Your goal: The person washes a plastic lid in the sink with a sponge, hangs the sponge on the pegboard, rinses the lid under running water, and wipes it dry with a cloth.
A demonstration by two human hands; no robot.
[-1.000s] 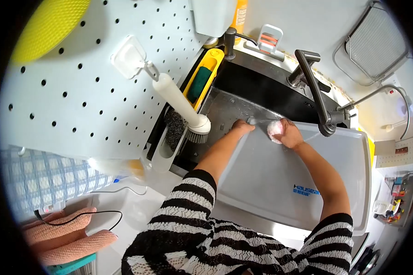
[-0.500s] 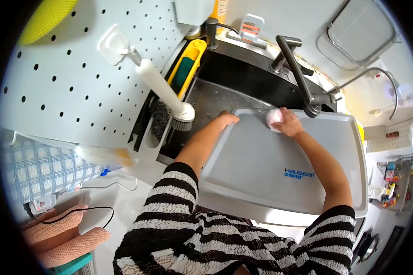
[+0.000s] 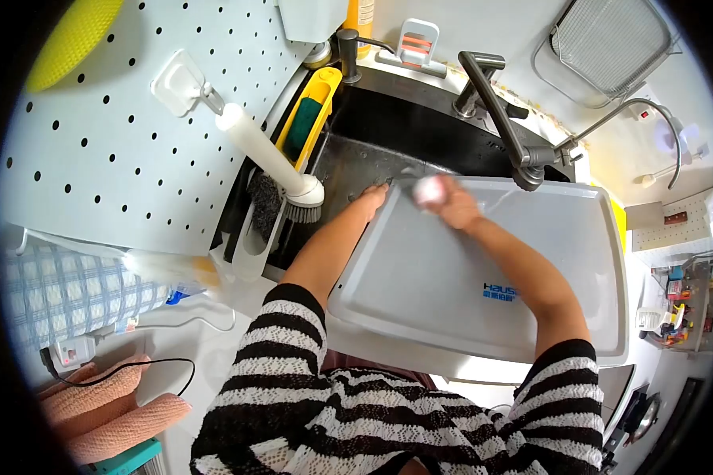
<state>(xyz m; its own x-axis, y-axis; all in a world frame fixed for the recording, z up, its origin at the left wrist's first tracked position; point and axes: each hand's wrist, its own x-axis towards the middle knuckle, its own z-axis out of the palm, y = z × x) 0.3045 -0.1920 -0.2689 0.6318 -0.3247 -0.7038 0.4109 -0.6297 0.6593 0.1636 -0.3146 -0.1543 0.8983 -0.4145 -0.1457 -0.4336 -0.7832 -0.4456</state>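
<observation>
Far left, pegboard (image 3: 95, 182), pink towel (image 3: 135, 427) below it. Next, white brush (image 3: 265, 150) hung from a hook, bristles down; green sponge (image 3: 303, 127) in a yellow holder (image 3: 325, 83) just behind.

Then my left hand (image 3: 372, 199), touching the left rim of the grey tray (image 3: 420, 261) near its far corner. Can't tell if the fingers hook under, so not calling it a grip. Tray lies across the sink (image 3: 356, 162), printed face up, near edge over the table (image 3: 372, 339). Looks like moulded plastic: stiff, light for its size, not fragile. It's broad though, so I'd expect it to tip or flex if lifted by one corner. Probably slick when wet. Best hold: raised rim, both short sides, about midway along.

My right hand (image 3: 457, 207), apart from the left, is closed around a pink-and-white wad (image 3: 428, 191) over the tray's far left area. Blurred; can't tell cloth from sponge. Looks soft, light, squashy: palm it from above.

Further right, the tap (image 3: 495, 111), spout over the tray's far edge; wire rack (image 3: 614, 47) on the wall.
</observation>
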